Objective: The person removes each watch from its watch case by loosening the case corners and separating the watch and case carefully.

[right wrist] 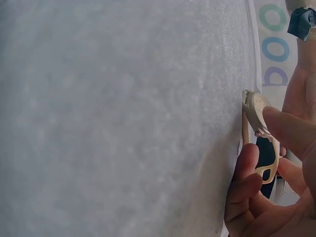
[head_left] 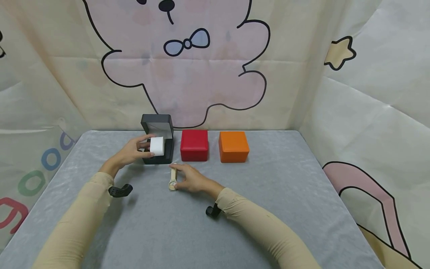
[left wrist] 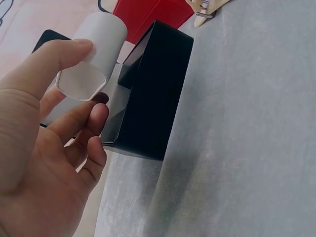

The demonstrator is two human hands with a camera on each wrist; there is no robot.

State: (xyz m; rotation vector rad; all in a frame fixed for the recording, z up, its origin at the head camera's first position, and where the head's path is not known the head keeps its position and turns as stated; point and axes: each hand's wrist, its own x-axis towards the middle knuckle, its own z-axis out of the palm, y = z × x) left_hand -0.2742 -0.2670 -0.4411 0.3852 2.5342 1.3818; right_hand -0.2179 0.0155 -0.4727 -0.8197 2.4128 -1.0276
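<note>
My left hand (head_left: 132,150) pinches a white, hollow watch cushion (head_left: 157,146) between thumb and fingers. That cushion is over the opening of a black watch box (head_left: 158,160), whose hinged lid stands raised. In the left wrist view the cushion (left wrist: 102,47) shows its open end toward the camera. My right hand (head_left: 195,181) holds a cream-strapped wristwatch (head_left: 173,185) in front of the box. The thumb is at the round dial and the other fingers are by the strap, as the right wrist view of the watch (right wrist: 259,111) shows.
Right of the black box stands a closed red box (head_left: 194,146), and beyond it a closed orange box (head_left: 234,147). All rest near the back edge of a table with a grey cloth (head_left: 161,231). Printed curtains (head_left: 289,74) hang behind and at both sides.
</note>
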